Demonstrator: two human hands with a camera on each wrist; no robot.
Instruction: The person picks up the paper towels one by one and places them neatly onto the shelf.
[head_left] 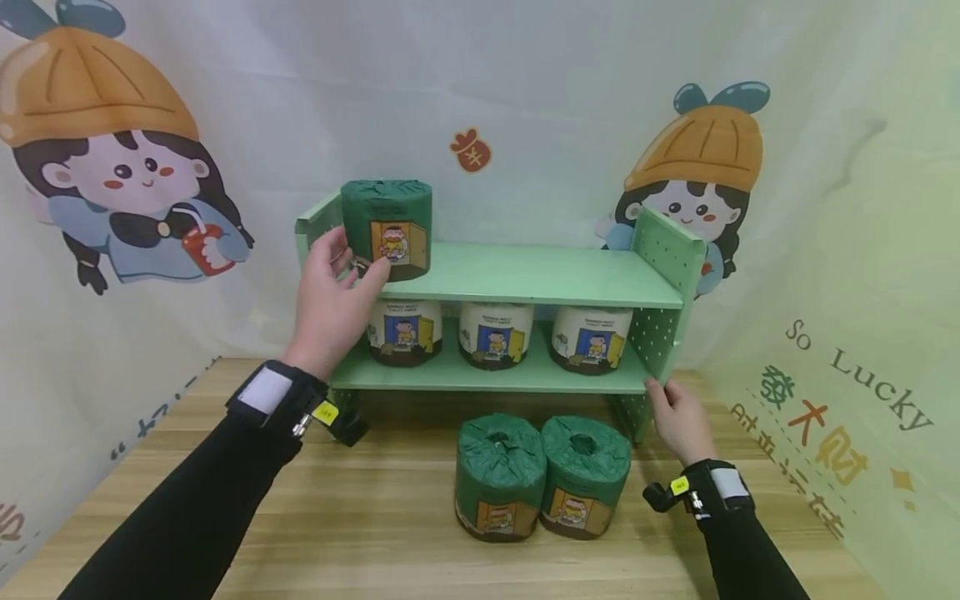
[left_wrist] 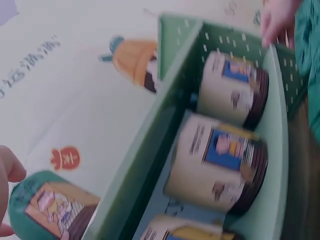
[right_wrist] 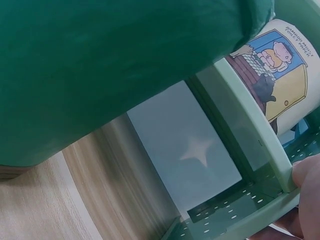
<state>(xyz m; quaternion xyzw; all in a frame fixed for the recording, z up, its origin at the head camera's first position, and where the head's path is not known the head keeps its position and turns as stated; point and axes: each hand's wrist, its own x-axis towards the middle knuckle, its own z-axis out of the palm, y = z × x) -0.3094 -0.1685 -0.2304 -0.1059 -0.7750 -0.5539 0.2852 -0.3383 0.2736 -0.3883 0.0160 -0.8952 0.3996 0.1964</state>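
Note:
A green-wrapped toilet paper roll (head_left: 397, 229) stands upright at the left end of the top board of a light green shelf (head_left: 525, 271). My left hand (head_left: 333, 292) is at its left front, thumb and fingers spread apart beside the wrapper. In the left wrist view, the fingertips (left_wrist: 12, 167) show close to that roll (left_wrist: 55, 202). My right hand (head_left: 678, 417) holds the shelf's right side panel at the lower board, thumb on the front edge and fingers behind. Three white toilet paper rolls (head_left: 405, 333) line the lower board.
Two more green-wrapped toilet paper rolls (head_left: 501, 479) stand side by side on the wooden table (head_left: 360, 517), in front of the shelf. A printed cloth (head_left: 540, 108) hangs behind and around the table. Each wrist wears a black strap with a small camera.

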